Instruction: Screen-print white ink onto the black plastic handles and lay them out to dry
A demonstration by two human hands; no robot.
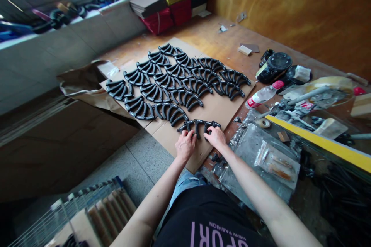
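Observation:
Several black curved pieces, joined in fan-like rows, lie on a flat cardboard sheet [223, 114]. At the sheet's near corner is a short separate row of black curved pieces [198, 123]. My left hand [185, 145] has its fingers bent around the lower end of a piece on that row's left side. On the right side, my right hand [216, 137] pinches another curved piece between thumb and fingers. The fingertips partly hide both held pieces. Just beyond them lies a larger fan of black curved pieces [171, 112].
A plastic bottle with a pink cap [264, 95] lies right of the cardboard, near a dark jar [274, 67]. A yellow-edged board [319, 142] juts in at the right. Red bundles [158, 21] stand at the back. A wire rack [87, 208] stands below left.

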